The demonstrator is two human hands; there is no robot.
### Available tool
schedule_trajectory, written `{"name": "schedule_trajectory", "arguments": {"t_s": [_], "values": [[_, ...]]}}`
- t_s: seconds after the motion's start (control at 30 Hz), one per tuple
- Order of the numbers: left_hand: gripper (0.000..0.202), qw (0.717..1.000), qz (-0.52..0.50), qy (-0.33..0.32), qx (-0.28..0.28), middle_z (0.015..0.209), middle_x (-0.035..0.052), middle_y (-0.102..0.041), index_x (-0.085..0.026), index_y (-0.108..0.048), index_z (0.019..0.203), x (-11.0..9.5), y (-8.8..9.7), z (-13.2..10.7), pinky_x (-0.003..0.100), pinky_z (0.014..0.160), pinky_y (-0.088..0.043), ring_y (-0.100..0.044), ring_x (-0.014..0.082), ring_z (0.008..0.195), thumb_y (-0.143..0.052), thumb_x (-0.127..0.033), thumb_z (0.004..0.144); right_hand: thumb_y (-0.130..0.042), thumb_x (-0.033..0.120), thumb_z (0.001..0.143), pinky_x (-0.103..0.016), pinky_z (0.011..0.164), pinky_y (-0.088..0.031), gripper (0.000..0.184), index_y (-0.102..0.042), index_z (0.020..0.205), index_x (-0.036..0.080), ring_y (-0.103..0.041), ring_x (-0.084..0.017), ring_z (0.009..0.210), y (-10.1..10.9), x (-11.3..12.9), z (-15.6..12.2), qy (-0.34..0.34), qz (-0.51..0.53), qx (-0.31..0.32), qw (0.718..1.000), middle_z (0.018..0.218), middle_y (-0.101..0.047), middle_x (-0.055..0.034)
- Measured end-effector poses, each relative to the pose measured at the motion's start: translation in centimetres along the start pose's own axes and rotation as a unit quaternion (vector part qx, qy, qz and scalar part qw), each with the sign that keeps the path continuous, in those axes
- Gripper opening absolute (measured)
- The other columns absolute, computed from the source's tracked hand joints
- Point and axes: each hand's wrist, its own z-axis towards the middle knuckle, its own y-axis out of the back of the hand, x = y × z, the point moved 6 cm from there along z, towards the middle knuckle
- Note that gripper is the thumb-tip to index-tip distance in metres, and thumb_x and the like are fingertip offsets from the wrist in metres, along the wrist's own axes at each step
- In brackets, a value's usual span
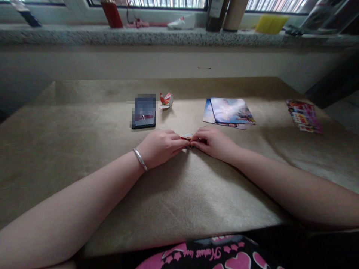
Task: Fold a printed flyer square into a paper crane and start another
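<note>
At the middle of the table, both hands pinch a small piece of folded paper with orange and white showing. My left hand, with a silver bangle at the wrist, presses its closed fingers on the paper's left side. My right hand grips the right side between thumb and fingertips. Most of the paper is hidden by the fingers. Beyond my left hand stands a red and white folded paper shape, and beside it lies a phone.
Several printed picture sheets lie overlapping beyond my right hand. Colourful cards or packets are at the far right. Behind the table, a granite windowsill holds a red container, a dark bottle and a yellow object.
</note>
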Motion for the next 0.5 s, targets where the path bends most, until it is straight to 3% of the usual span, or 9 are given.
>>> {"name": "schedule_trajectory", "arguments": {"t_s": [0.2,0.33,0.5], "values": [[0.026,0.997,0.029,-0.059,0.041,0.092,0.0013,-0.070,-0.022,-0.064,0.109,-0.6,0.0,-0.1,0.022,0.064,-0.048,-0.063,0.0126,0.079,-0.044,-0.023,0.094,-0.060,0.026,0.084,-0.025,0.064,-0.039,0.012,-0.069,0.081,0.018,-0.054,-0.014,0.071,-0.1,-0.3,0.0,-0.027,-0.002,0.005,1.000,0.073,-0.065,-0.0035],[0.026,0.997,0.054,-0.053,0.035,0.089,0.0038,-0.069,-0.019,-0.066,0.105,-0.9,0.1,0.1,0.025,0.064,-0.049,-0.060,0.0145,0.076,-0.043,-0.021,0.093,-0.062,0.027,0.082,-0.024,0.060,-0.037,0.011,-0.068,0.082,0.018,-0.053,-0.013,0.066,0.1,-0.5,-0.1,-0.039,-0.002,0.000,0.999,0.070,-0.063,-0.0017],[0.025,0.997,0.058,-0.029,0.043,0.087,0.0045,-0.067,-0.021,-0.066,0.105,-0.9,0.1,0.2,0.025,0.064,-0.049,-0.059,0.0153,0.076,-0.045,-0.020,0.091,-0.054,0.028,0.087,-0.025,0.064,-0.039,0.017,-0.069,0.086,0.020,-0.058,-0.014,0.074,0.8,0.7,-0.8,0.056,-0.062,-0.018,0.996,0.081,-0.068,-0.0039]]}}
